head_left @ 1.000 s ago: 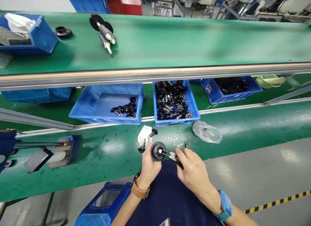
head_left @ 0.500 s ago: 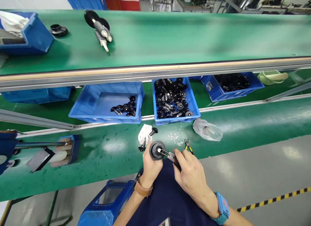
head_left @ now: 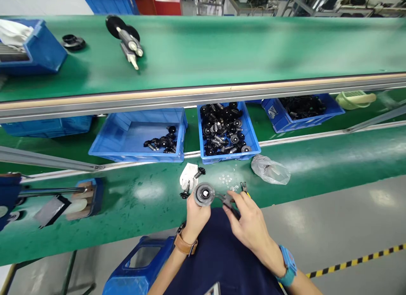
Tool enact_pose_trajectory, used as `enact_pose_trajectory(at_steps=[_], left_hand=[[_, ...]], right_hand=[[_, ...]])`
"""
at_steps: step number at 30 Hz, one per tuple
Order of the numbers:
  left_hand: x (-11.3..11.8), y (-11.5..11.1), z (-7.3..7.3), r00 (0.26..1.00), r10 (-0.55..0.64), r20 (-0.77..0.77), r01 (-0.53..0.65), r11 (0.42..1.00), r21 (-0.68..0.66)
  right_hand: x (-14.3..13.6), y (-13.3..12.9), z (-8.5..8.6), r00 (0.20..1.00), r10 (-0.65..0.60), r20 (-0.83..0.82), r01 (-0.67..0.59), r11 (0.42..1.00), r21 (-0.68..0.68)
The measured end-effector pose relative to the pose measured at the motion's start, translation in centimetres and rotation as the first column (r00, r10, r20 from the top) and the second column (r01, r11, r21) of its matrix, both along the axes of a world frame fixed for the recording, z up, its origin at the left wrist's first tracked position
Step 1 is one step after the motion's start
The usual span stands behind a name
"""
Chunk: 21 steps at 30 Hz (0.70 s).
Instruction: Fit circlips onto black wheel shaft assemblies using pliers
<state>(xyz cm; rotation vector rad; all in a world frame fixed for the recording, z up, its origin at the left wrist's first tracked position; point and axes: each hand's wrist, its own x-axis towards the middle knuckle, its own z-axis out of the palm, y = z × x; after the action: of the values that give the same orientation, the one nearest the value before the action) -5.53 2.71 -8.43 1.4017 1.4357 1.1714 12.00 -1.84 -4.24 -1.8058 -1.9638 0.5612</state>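
My left hand is closed around a black disc-topped part, its round face turned up toward me with a pale centre. Gripped in my right hand is a pair of pliers with slim jaws, whose tips sit at the disc's right edge, apart from its centre. Just beyond my left hand lie a white glove and two black parts with grey shafts. Several small pale rings are scattered on the green bench. Yellow-handled pliers lie partly hidden behind my right hand.
A blue bin holds a few black parts; a fuller blue bin stands beside it. A clear plastic bag lies to the right. A lever fixture sits at the left. Above the bins runs a raised green shelf.
The pliers' tips have moved right, away from the centre of the disc. My right hand has shifted slightly, and the disc's face now shows more openly.
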Motion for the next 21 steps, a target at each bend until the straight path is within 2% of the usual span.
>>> enact_pose_trajectory(at_steps=[2, 4, 7, 10, 12, 14, 17, 21], left_hand=[[-0.2, 0.3, -0.5, 0.998, 0.045, 0.047, -0.042, 0.997, -0.065], [-0.4, 0.6, -0.8, 0.990, 0.086, 0.111, -0.071, 0.989, -0.132], [-0.5, 0.6, -0.8, 0.977, 0.094, 0.193, -0.054, 0.977, -0.206], [-0.6, 0.4, -0.3, 0.972, 0.015, 0.236, 0.037, 0.976, -0.214], [-0.6, 0.3, 0.2, 0.969, -0.026, 0.246, 0.075, 0.978, -0.195], [-0.6, 0.2, 0.5, 0.968, -0.049, 0.246, 0.093, 0.981, -0.173], [-0.6, 0.1, 0.7, 0.969, -0.086, 0.233, 0.123, 0.982, -0.146], [-0.6, 0.2, 0.6, 0.978, -0.084, 0.189, 0.110, 0.985, -0.134]], right_hand=[[2.0, 1.3, -2.8, 0.989, -0.134, -0.056, 0.124, 0.980, -0.155], [4.6, 2.8, -6.5, 0.953, -0.296, 0.057, 0.299, 0.905, -0.301], [8.8, 4.3, -12.3, 0.889, -0.409, 0.209, 0.459, 0.787, -0.412], [11.7, 4.2, -16.6, 0.821, -0.463, 0.334, 0.571, 0.665, -0.481], [12.6, 3.5, -18.4, 0.782, -0.486, 0.389, 0.623, 0.626, -0.470], [12.8, 2.7, -19.5, 0.741, -0.513, 0.432, 0.669, 0.615, -0.418], [11.9, 1.7, -20.6, 0.711, -0.531, 0.461, 0.693, 0.641, -0.330], [9.4, 0.4, -22.0, 0.749, -0.478, 0.459, 0.646, 0.683, -0.342]])
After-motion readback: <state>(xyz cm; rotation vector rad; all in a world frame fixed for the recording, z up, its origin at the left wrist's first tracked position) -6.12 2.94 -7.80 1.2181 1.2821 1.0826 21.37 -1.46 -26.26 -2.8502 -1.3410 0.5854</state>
